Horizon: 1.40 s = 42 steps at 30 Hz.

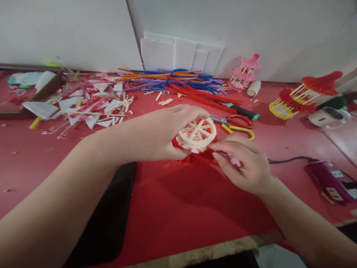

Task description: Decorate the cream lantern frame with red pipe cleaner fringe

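My left hand (164, 130) is curled around a cream spoked wheel (197, 134) made of thin sticks, holding it over the red table (173, 208). A red fuzzy pipe cleaner (199, 158) wraps the wheel's lower rim. My right hand (242, 163) pinches that red pipe cleaner just right of and below the wheel, fingers closed on it.
Scissors with red handles (232, 120) and a yellow pipe cleaner (240, 130) lie just behind the wheel. A pile of coloured pipe cleaners (173, 80) is at the back, paper scraps (83, 106) at the left, finished lantern models (304, 95) and a power strip (333, 180) at the right. A black phone (108, 219) lies near the front.
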Each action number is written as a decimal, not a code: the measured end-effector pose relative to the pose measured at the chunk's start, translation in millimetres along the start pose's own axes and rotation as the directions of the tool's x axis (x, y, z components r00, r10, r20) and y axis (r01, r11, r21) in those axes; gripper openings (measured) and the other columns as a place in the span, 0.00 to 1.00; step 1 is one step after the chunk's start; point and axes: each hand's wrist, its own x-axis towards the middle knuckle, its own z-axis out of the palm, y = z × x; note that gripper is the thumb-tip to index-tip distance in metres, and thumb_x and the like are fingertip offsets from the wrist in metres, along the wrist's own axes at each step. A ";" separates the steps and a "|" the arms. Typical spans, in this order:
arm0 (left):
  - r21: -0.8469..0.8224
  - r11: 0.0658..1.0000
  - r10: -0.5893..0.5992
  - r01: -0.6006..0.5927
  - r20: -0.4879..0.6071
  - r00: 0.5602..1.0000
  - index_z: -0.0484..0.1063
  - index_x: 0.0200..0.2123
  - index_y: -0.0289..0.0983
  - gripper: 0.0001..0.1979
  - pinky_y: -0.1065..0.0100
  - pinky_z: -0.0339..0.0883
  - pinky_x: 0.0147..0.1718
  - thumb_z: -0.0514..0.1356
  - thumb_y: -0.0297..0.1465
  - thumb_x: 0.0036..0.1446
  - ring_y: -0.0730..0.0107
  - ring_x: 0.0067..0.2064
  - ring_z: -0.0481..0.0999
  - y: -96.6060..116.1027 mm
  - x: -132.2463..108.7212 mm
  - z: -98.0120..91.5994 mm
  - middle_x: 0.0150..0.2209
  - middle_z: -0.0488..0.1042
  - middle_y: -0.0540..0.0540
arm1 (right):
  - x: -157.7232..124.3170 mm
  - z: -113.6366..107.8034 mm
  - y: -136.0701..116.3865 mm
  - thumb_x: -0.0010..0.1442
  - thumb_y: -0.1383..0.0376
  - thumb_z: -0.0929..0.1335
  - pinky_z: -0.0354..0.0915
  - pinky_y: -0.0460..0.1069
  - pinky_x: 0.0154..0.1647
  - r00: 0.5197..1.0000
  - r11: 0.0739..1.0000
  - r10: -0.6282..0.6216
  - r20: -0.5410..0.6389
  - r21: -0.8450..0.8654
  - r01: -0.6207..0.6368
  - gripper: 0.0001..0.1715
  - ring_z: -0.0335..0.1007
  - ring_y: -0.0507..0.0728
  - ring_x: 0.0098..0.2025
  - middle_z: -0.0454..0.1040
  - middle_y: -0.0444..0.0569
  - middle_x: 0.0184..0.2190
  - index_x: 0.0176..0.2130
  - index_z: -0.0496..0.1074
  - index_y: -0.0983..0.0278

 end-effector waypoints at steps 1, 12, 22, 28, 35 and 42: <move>-0.006 1.000 0.009 -0.009 -0.009 1.000 0.64 0.60 0.45 0.33 0.62 0.66 0.56 0.65 0.26 0.51 0.56 0.56 0.75 -1.1 0.1 0.4 0.57 0.73 0.47 | -0.4 0.8 0.3 0.64 0.73 0.68 0.71 0.50 0.42 0.999 0.999 0.027 -0.029 -0.033 -0.028 0.14 0.74 0.54 0.40 0.78 0.48 0.38 0.49 0.73 0.62; -0.052 0.997 0.048 -0.050 -0.042 0.998 0.63 0.60 0.49 0.34 0.64 0.71 0.48 0.67 0.28 0.50 0.55 0.53 0.78 -12.9 -1.8 4.7 0.57 0.74 0.48 | 1.7 4.0 -0.5 0.63 0.69 0.70 0.72 0.48 0.41 0.975 0.967 0.181 -0.129 -0.159 -0.201 0.05 0.77 0.54 0.38 0.80 0.46 0.35 0.41 0.72 0.61; -0.106 0.993 0.051 -0.055 -0.035 0.998 0.64 0.60 0.49 0.34 0.63 0.73 0.48 0.68 0.29 0.50 0.54 0.55 0.77 -18.3 0.1 5.0 0.58 0.74 0.47 | 1.6 7.5 -1.8 0.61 0.66 0.72 0.73 0.50 0.37 0.955 0.948 0.259 -0.142 -0.154 -0.280 0.04 0.78 0.55 0.35 0.82 0.46 0.35 0.40 0.75 0.60; -0.149 0.984 0.096 -0.100 -0.035 0.995 0.64 0.59 0.47 0.35 0.60 0.73 0.54 0.67 0.27 0.48 0.53 0.59 0.75 -23.2 3.1 6.5 0.59 0.74 0.45 | 0.4 11.4 -2.6 0.61 0.66 0.72 0.75 0.49 0.38 0.926 0.935 0.351 -0.137 -0.008 -0.355 0.05 0.78 0.54 0.34 0.82 0.45 0.35 0.40 0.76 0.60; -0.167 0.980 0.105 -0.109 -0.033 0.994 0.63 0.60 0.47 0.35 0.61 0.73 0.53 0.67 0.27 0.49 0.54 0.58 0.76 -27.1 3.5 8.2 0.59 0.73 0.44 | -0.6 13.4 4.7 0.63 0.65 0.72 0.79 0.53 0.42 0.862 0.848 0.499 -0.092 0.255 -0.464 0.05 0.82 0.57 0.39 0.83 0.47 0.38 0.42 0.77 0.60; -0.183 0.973 0.132 -0.137 -0.038 0.991 0.64 0.60 0.46 0.32 0.60 0.73 0.53 0.66 0.29 0.52 0.55 0.57 0.76 -25.9 4.1 8.2 0.58 0.74 0.43 | -3.0 7.6 16.2 0.66 0.66 0.68 0.78 0.51 0.44 0.851 0.821 0.524 -0.037 0.285 -0.494 0.17 0.81 0.55 0.46 0.83 0.49 0.44 0.55 0.71 0.58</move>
